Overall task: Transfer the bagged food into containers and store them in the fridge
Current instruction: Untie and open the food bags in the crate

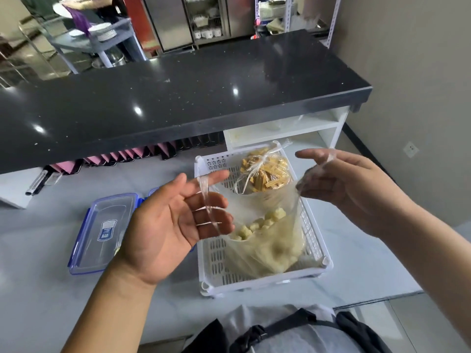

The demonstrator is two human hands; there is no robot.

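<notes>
A clear plastic bag of pale yellow food cubes (267, 240) stands in a white perforated basket (254, 281) on the grey surface. Its mouth is stretched wide between my hands. One handle is looped over the straight fingers of my left hand (175, 225), which is held palm up. The other handle hangs over the loosely bent fingers of my right hand (341, 184). Behind it in the basket lies a tied bag of brown-yellow strips (265, 171). A clear container with blue clips (102, 230) lies to the left of the basket.
A long black counter (178, 98) runs across ahead, with a white shelf (280, 128) under its right end. A beige wall closes the right side. Far back stand steel cabinets, a cart with plates and another person.
</notes>
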